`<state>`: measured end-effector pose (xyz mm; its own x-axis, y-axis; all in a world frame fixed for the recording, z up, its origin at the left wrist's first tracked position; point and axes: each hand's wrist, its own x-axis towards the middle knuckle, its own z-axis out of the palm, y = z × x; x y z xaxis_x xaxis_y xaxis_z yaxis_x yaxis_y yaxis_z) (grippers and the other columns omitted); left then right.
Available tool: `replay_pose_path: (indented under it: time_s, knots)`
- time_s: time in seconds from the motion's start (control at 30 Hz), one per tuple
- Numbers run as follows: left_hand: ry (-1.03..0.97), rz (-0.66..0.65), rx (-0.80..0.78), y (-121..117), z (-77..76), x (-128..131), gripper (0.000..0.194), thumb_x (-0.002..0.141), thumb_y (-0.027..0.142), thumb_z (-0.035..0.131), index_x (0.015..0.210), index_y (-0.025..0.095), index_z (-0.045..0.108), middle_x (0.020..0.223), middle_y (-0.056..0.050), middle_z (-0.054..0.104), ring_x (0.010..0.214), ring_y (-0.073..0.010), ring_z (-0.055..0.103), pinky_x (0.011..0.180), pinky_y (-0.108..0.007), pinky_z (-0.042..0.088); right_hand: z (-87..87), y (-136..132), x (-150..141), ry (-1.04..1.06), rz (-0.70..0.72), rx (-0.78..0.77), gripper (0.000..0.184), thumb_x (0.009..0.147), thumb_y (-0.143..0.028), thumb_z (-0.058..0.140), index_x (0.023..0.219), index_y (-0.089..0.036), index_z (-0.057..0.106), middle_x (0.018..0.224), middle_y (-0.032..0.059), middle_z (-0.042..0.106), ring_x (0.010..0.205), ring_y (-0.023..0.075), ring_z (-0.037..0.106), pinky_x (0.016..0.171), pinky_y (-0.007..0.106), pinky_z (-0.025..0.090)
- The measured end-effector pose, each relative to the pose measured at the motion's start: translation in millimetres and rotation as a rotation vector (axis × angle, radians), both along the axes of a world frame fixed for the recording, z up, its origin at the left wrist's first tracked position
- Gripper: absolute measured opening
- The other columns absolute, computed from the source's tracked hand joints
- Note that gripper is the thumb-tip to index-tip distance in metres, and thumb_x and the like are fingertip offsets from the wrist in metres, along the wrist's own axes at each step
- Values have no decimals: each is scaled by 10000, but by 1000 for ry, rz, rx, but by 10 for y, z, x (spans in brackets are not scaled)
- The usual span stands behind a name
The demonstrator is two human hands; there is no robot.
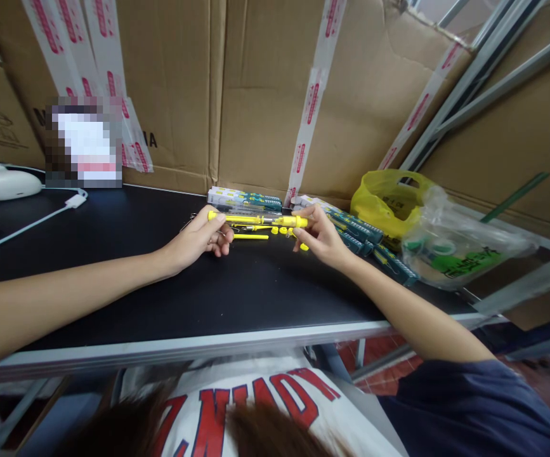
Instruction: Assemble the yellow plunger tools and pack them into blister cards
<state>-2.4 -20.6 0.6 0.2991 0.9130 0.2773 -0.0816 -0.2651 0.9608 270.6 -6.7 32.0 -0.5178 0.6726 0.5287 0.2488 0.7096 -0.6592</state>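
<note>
Both hands hold a long yellow pen-like tool (260, 220) level above the black table (113, 254). My left hand (201, 238) pinches its left end, fingers curled. My right hand (320, 235) grips its right end, where the thicker yellow part sits. Under the tool lie a thin yellow stick (250, 237) and several small yellow caps (281, 230) on the table.
Boxed packs (246, 200) lie at the back, more packs (365, 231) to the right. A yellow plastic bag (389, 200) and a clear bag (455, 244) sit at the right. Cardboard walls stand behind. A white device (3, 184) and cable (27, 225) are at the left.
</note>
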Motion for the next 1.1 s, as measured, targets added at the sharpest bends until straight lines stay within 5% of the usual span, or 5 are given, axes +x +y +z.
replay_pose_path:
  time_s: [0.37, 0.67, 1.1]
  knots:
    - [4, 10, 32, 30, 3, -14, 291, 904, 469, 493, 878, 211, 360, 715, 44, 611, 537, -94, 595, 498, -213, 418, 7, 28, 38, 0, -97, 34, 317, 841, -417, 659, 1017, -206, 501, 575, -77, 480, 434, 77, 475, 446, 219, 450]
    - [19, 18, 31, 15, 21, -6, 255, 922, 432, 479, 881, 210, 360, 711, 46, 604, 537, -92, 598, 495, -208, 422, 18, 51, 26, 31, -77, -25, 341, 801, -441, 694, 964, -183, 540, 694, -27, 577, 492, 79, 529, 470, 219, 501]
    - [19, 14, 22, 8, 21, -8, 290, 909, 464, 488, 873, 211, 351, 709, 49, 606, 533, -90, 597, 492, -205, 419, -16, 88, 79, -9, -90, 92, 268, 829, -384, 672, 996, -195, 580, 1007, 53, 561, 746, 127, 575, 582, 256, 565]
